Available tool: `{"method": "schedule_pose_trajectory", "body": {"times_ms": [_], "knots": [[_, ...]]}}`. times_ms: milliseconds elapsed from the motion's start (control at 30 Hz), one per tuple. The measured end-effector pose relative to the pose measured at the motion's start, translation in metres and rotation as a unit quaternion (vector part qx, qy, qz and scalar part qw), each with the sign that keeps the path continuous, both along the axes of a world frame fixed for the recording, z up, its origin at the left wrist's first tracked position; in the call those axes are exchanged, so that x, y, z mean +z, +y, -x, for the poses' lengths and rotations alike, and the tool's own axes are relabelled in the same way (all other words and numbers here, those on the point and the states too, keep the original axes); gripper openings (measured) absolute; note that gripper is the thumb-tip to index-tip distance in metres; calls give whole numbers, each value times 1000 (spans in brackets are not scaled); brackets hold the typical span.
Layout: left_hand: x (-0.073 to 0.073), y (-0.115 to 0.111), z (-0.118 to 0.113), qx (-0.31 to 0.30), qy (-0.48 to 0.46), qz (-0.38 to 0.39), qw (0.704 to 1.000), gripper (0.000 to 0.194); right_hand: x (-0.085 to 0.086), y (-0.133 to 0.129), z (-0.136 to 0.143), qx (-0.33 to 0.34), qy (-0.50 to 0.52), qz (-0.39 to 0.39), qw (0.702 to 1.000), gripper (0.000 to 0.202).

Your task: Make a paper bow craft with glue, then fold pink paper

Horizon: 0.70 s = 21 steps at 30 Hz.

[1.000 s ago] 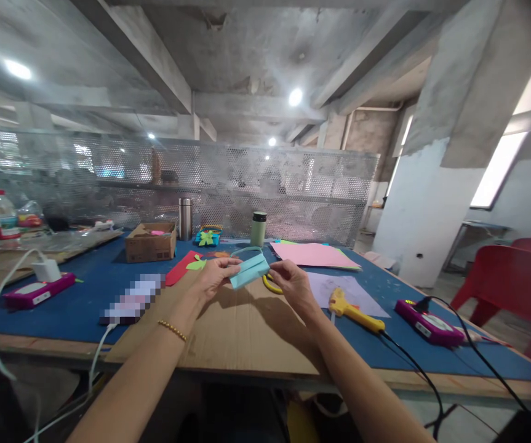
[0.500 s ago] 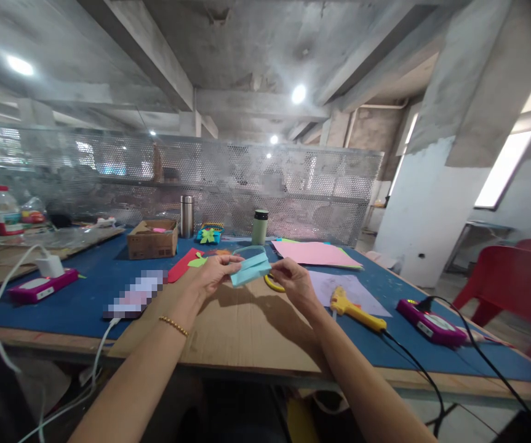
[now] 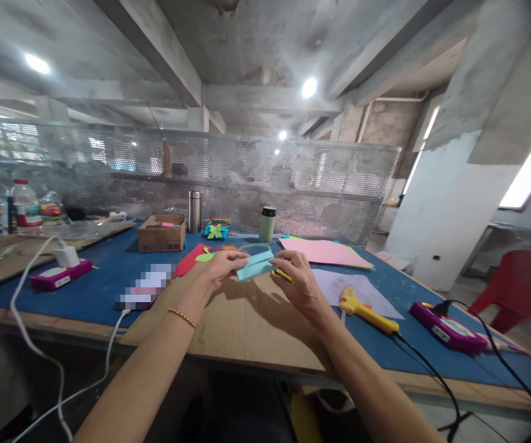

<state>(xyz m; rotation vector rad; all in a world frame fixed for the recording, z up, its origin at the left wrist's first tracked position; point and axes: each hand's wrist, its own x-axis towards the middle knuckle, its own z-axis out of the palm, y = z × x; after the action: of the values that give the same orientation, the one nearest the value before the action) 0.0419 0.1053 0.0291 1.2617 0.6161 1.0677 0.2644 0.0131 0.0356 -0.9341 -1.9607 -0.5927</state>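
Observation:
Both hands hold a small folded piece of light blue paper [image 3: 256, 266] just above a brown cardboard sheet [image 3: 242, 329] on the blue table. My left hand [image 3: 219, 271] pinches its left end. My right hand [image 3: 298, 284] pinches its right end, palm turned down. Yellow-handled scissors [image 3: 282, 275] lie right under my right fingers, mostly hidden. A yellow glue gun [image 3: 362, 306] with a black cord lies on pale paper just right of my right hand.
A pink paper stack [image 3: 325, 252], green flask [image 3: 267, 224], steel flask [image 3: 194, 211] and cardboard box [image 3: 161, 232] stand at the back. Magenta devices [image 3: 59, 275] [image 3: 447, 329] with cords lie left and right. A phone [image 3: 144, 286] lies left. Red chair [image 3: 523, 286] at right.
The view shifted slightly right and down. My hands stayed on the blue paper and lowered it a little toward the cardboard; my right hand turned palm-down over the scissors.

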Motion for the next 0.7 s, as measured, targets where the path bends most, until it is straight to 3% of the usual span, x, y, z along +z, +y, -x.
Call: {"method": "schedule_pose_trajectory", "body": {"times_ms": [167,300,700], "knots": [[-1,0,2,-42,-14,24,999,36,7,-15,9,-67,-107,2,992,42],[0,-1,2,-91,-4,29,995,42,8,-18,12,-90,-135,-11,987,37],[5,-6,5,-138,3,34,990,52,9,-19,13,-79,-128,-27,988,24]]}}
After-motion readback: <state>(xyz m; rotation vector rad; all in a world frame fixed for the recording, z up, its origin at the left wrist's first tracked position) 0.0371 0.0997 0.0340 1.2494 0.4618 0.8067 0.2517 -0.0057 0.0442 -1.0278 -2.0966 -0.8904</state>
